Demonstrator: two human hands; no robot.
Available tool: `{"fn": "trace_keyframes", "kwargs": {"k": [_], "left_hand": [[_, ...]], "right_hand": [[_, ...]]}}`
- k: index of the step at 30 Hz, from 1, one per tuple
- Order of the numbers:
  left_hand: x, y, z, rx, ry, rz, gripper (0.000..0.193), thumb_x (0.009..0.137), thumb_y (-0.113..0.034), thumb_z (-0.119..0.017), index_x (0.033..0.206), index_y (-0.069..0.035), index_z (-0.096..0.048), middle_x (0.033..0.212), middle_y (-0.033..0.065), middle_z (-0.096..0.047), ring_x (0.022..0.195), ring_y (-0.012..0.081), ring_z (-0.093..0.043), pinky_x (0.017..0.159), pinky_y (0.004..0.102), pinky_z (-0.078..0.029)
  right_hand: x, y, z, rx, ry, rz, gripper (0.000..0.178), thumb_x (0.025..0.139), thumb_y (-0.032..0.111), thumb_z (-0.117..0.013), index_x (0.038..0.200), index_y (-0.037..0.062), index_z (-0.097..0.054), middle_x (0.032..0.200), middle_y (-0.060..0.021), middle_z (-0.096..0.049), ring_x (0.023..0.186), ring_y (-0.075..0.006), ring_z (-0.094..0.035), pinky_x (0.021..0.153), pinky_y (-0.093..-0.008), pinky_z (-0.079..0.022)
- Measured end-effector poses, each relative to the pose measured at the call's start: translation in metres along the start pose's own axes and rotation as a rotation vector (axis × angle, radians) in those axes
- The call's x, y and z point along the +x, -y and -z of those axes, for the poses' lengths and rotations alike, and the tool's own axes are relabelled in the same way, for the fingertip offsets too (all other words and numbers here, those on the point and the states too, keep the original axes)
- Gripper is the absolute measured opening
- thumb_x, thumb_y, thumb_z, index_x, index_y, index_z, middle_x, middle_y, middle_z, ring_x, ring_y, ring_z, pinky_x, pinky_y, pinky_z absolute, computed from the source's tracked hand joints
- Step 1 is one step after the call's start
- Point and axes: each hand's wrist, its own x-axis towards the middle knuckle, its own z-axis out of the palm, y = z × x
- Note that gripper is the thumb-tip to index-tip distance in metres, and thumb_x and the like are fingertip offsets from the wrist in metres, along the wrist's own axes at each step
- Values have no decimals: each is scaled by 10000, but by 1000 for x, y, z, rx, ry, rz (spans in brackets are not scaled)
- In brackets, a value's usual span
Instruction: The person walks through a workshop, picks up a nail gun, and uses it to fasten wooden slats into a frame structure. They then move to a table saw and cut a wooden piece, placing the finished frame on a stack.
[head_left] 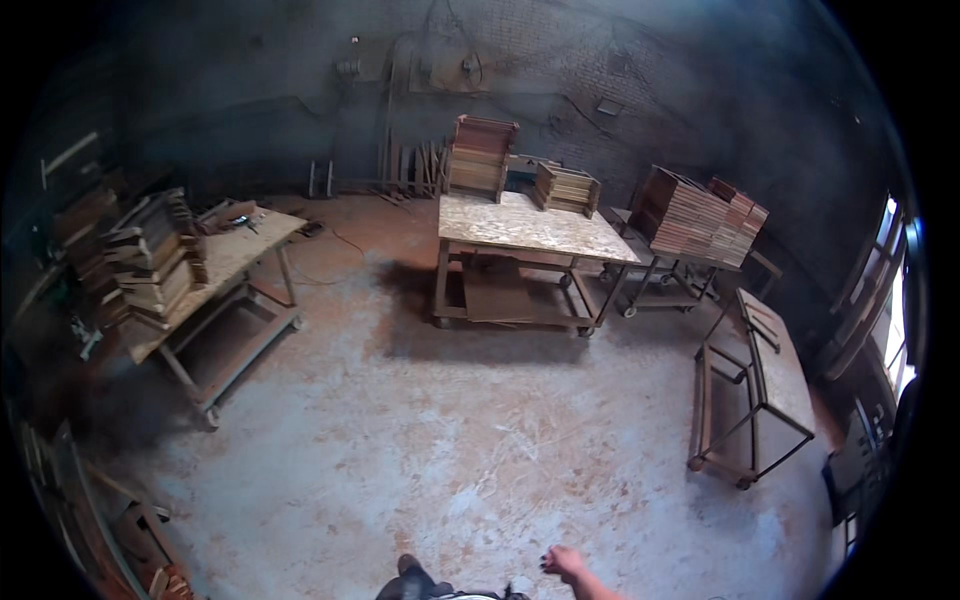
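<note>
My right hand [565, 562] hangs over the floor at the lower edge, with the bare forearm coming in behind it. Its fingers are curled closed. Small dark spots show at the fingertips, and whatever lies inside the fingers, if anything, is too small to make out. Nothing stands within its reach; bare floor lies under and ahead of it. Left of the hand, part of my leg and a dark shoe [406, 564] show. My left hand is out of the picture.
Ahead stands a wheeled table [540, 226] bearing stacked wooden frames [480, 160]. A left table [235, 255] holds more wooden stacks [160, 265]. Reddish wood pieces [700, 218] are piled on a cart at back right. A narrow wheeled table [785, 375] stands at right.
</note>
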Motion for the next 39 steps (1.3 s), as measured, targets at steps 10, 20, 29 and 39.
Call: {"fn": "trace_keyframes", "kwargs": {"k": [10,20,29,39], "left_hand": [[303,-284,347,-804,-316,-226,209,930,-151,-515,783,-14,-574,633,53,-547,534,172,-538,526,322,-465],[464,-423,513,252,48,-122,402,942,-317,-494,1185,-7,-576,1187,238,-559,1118,356,-522,947,445,-416],[728,-587,699,-68,63,7,177,935,-190,-500,960,-27,-565,871,127,-551,775,246,-534,667,366,-443],[1069,-835,1064,-796,-213,-273,89,903,-43,-495,892,-62,-581,660,23,-546,538,125,-527,468,275,-455]], "right_hand": [[155,139,-154,-108,-41,-311,485,960,384,-532,1320,63,-478,1087,-164,-629,898,-292,-649,680,-406,-535],[470,549,-381,-241,34,-98,341,936,251,-546,1155,-9,-586,984,-149,-662,771,-250,-657,650,-380,-558],[681,843,-602,-174,173,93,331,966,245,-551,1174,-11,-568,1005,-144,-670,813,-244,-667,683,-365,-562],[870,1132,-784,-164,215,135,266,949,222,-567,1099,9,-624,905,-77,-672,759,-166,-652,669,-300,-540]]}}
